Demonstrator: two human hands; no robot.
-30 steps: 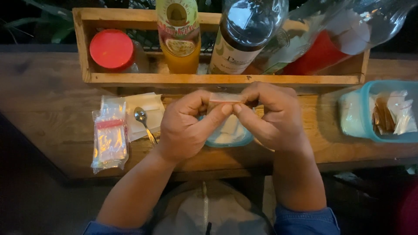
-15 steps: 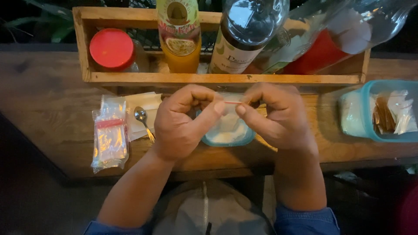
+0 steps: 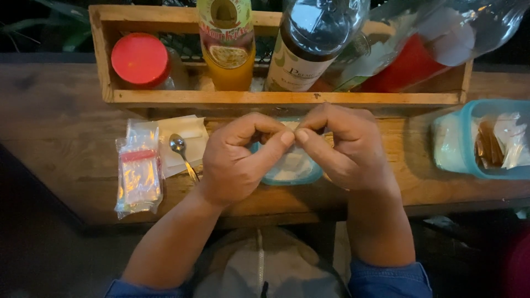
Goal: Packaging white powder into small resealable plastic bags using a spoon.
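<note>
Both hands meet over a small blue-rimmed container [image 3: 291, 172] at the front edge of the wooden counter [image 3: 55, 127]. Left hand [image 3: 237, 160] and right hand [image 3: 345, 146] are each pinched narrow, thumb tips touching, on something tiny between them; what it is stays hidden by the fingers, maybe a small packet or strip. The container sits directly below the pinch, white contents showing, partly covered by both hands.

To do this well, judging from the frame: keep the pinch centred over the container so anything that spills lands inside, pull apart slowly with fingertips, wrists low and steady.

Left of the hands: a metal spoon [image 3: 181, 150] on a white napkin [image 3: 185, 138], and a clear plastic bag [image 3: 138, 174] with a red band. Behind: a wooden crate [image 3: 276, 97] holding a red-lidded jar [image 3: 141, 58], an orange bottle [image 3: 227, 44] and a dark bottle [image 3: 309, 47]. Far right: a teal tub [image 3: 486, 140] of sachets, well apart.
</note>
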